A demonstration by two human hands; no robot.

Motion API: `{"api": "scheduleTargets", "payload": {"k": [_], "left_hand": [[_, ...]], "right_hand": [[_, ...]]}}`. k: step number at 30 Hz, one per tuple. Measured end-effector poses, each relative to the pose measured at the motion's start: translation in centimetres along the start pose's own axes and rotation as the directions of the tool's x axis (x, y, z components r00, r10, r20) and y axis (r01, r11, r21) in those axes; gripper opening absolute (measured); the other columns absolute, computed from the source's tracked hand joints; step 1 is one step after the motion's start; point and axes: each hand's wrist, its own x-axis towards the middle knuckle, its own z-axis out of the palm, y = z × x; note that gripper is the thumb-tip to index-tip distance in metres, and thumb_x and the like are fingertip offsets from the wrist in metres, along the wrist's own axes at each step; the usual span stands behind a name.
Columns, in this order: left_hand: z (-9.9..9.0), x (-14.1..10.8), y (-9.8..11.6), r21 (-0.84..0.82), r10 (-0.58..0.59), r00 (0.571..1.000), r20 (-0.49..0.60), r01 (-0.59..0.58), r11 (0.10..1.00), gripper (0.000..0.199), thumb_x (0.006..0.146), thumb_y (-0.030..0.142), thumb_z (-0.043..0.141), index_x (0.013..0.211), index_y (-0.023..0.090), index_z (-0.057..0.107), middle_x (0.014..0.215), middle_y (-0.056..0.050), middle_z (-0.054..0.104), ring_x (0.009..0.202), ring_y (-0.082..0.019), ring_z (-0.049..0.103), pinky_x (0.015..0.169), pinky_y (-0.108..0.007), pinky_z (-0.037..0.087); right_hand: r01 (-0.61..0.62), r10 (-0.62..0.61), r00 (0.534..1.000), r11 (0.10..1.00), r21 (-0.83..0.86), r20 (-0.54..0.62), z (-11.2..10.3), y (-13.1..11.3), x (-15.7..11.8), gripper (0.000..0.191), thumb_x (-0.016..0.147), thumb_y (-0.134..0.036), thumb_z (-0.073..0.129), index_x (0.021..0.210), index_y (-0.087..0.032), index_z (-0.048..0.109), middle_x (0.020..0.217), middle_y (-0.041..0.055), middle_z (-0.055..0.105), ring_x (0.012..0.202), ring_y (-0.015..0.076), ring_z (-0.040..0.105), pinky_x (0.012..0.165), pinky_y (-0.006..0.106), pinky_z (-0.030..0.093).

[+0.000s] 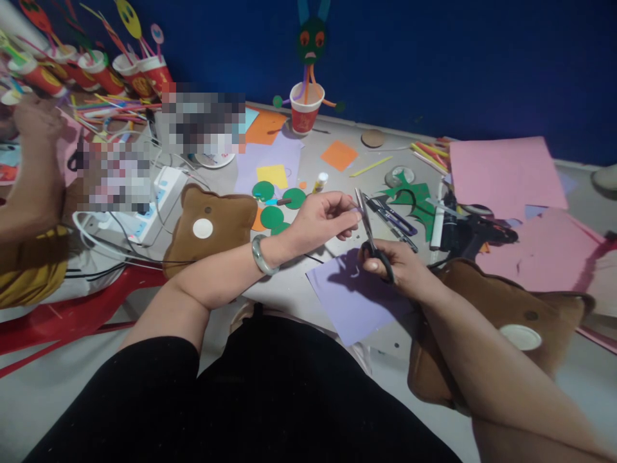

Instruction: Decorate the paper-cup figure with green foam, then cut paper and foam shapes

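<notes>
My right hand (402, 267) is closed around the black handles of a pair of scissors (366, 222), whose blades point up and away. Close to the blades, my left hand (325, 218) pinches what looks like a small scrap of purple paper (357, 210), mostly hidden by the fingers. Under both hands lies a sheet of purple paper (347, 308) with a thin curled strip on it. Green paper circles (272, 217) lie left of my left hand, and a glue stick (321, 182) stands just behind it. Utility knives (393, 218) rest beyond the scissors.
A paper-cup figure (307, 106) with a green head stands at the back. Brown cushions (207, 225) lie either side; a hot glue gun (482, 231) and pink paper (506, 170) are right. At left are a power strip (157, 199), cables and another person's arm (36, 154).
</notes>
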Motion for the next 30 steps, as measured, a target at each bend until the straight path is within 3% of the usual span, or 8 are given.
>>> {"api": "scheduleTargets", "payload": {"k": [11,30], "left_hand": [[0.0,-0.1,-0.4,-0.034,0.034,0.999,0.033,-0.033,0.999,0.053,0.075,0.058,0.087,0.077,0.017,0.055,0.070,0.004,0.063,0.059,-0.004,0.061,0.060,-0.020,0.055],[-0.2,0.0,-0.5,-0.021,0.042,0.998,0.036,-0.041,0.999,0.051,0.078,0.057,0.086,0.078,0.018,0.053,0.070,0.004,0.063,0.060,-0.005,0.062,0.060,-0.020,0.057]], "right_hand": [[0.021,-0.021,1.000,1.000,0.011,-0.007,0.1,2.0,0.2,0.070,0.069,-0.090,0.071,0.065,-0.021,0.057,0.058,-0.0014,0.047,0.055,0.0127,0.038,0.054,0.030,0.032],[0.042,-0.043,0.999,0.999,-0.034,-0.024,0.1,2.3,0.1,0.078,0.068,-0.099,0.061,0.065,-0.021,0.055,0.058,-0.0006,0.047,0.055,0.0131,0.039,0.053,0.030,0.032]]}}
